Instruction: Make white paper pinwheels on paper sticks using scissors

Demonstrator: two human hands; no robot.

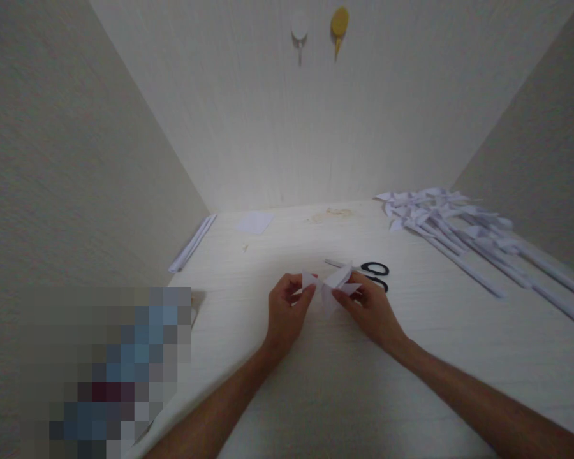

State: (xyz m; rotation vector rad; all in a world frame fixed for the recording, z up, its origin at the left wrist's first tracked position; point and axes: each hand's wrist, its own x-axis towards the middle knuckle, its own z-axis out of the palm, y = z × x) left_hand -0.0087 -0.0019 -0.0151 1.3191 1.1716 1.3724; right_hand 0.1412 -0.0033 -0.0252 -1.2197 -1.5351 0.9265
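Observation:
Between my two hands is a folded piece of white paper (333,280) with pointed flaps standing out like a pinwheel, held just above the table. My left hand (289,307) pinches its left flap between thumb and fingers. On the other side, my right hand (369,307) is closed on the right-hand flaps, its thumb pressing near the centre. Just behind the right hand lies a pair of scissors (375,268) with black handles, partly covered by that hand and the paper.
Several rolled paper sticks with pinwheel-like folded tops (440,217) are piled at the right. A white paper square (256,222) lies near the back wall, and plain paper rolls (194,243) rest along the left wall. A yellow hook (339,22) and a white hook (299,29) are on the wall.

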